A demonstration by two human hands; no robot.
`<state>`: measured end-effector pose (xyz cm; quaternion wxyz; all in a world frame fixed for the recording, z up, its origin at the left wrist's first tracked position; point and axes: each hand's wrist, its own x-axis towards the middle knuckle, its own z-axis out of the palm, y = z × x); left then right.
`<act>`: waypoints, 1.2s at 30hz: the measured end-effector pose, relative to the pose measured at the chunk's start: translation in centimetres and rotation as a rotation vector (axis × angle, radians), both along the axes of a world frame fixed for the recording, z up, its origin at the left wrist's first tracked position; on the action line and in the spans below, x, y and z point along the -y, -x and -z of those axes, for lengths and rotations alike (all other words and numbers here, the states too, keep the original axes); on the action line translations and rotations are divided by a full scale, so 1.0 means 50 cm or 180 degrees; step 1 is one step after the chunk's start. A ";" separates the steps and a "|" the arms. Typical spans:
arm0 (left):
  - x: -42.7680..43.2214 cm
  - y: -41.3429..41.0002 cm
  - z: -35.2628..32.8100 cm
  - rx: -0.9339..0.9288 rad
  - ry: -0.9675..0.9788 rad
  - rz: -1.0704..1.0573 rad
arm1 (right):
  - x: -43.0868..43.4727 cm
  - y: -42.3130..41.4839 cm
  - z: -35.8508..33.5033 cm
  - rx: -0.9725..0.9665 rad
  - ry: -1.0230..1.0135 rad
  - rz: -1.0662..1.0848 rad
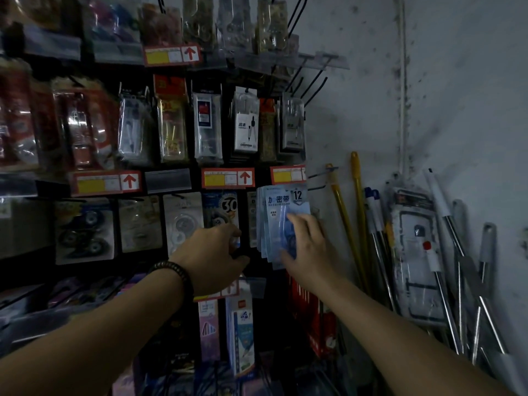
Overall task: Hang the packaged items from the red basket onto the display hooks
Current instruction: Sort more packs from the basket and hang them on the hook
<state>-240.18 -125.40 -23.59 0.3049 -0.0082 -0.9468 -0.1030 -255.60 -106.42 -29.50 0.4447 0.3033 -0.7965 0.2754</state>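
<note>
A stack of pale blue packaged items [281, 212] marked "12" hangs at the right end of the dark display rack, under a red price tag [288, 175]. My right hand [307, 250] grips the lower part of this stack, fingers spread over its front and thumb under the bottom edge. My left hand [211, 255], with a dark beaded bracelet on the wrist, reaches to the pack marked "30" [221, 211] just left of the stack; its fingertips are hidden behind the hand. The red basket is out of view.
Bare black hooks [314, 84] stick out at the rack's upper right. Rows of hung packs fill the rack to the left and below. Yellow and metal mop handles [357, 212] and a wrapped pack [414, 247] lean against the stained wall on the right.
</note>
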 end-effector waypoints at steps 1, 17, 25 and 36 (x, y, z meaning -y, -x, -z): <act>0.002 0.002 0.000 0.0011 0.0001 0.0004 | 0.001 0.003 -0.006 -0.0058 0.0011 0.0030; 0.014 -0.010 0.043 0.0121 -0.0022 0.0160 | 0.006 -0.022 -0.025 0.0747 -0.0626 0.0361; 0.077 -0.136 0.153 0.0336 -0.0133 -0.0026 | 0.036 -0.153 0.074 0.0754 -0.0808 0.0132; 0.204 -0.363 0.603 0.0904 -0.0446 -0.0273 | 0.175 -0.386 0.502 0.2007 -0.1071 -0.1084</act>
